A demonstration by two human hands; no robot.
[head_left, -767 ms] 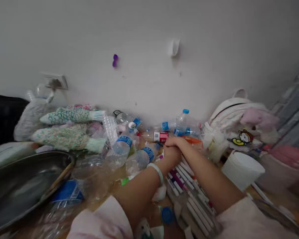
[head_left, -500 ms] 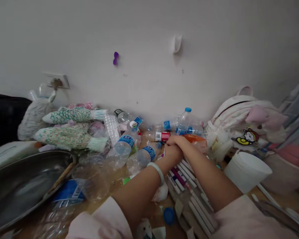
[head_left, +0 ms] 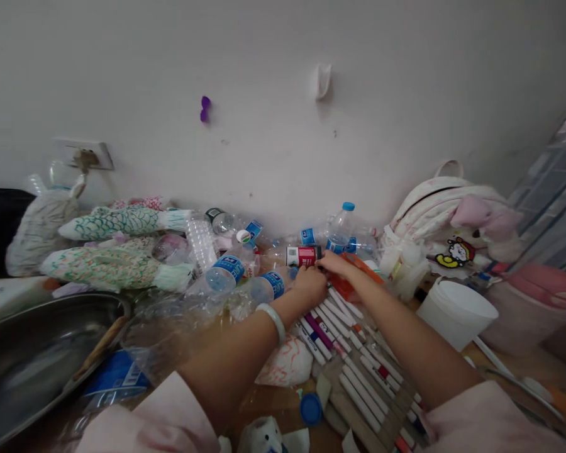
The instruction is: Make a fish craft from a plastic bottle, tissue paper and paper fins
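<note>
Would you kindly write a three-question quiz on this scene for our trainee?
1. On which of the person's wrists is the pale bracelet?
2. True or false: in this view, the white tub is to the right of the purple marker.
3. Which of these is nearest the right hand?
A) the dark pan
B) the red-labelled bottle
C) the backpack

Key: 1. the left; 2. true; 3. B.

Red-labelled clear plastic bottle (head_left: 292,257): smooth, glossy. White plastic marker pens (head_left: 366,389): smooth. Dark oval metal pan (head_left: 33,365): glossy. Grey wall (head_left: 264,94): matt.
</note>
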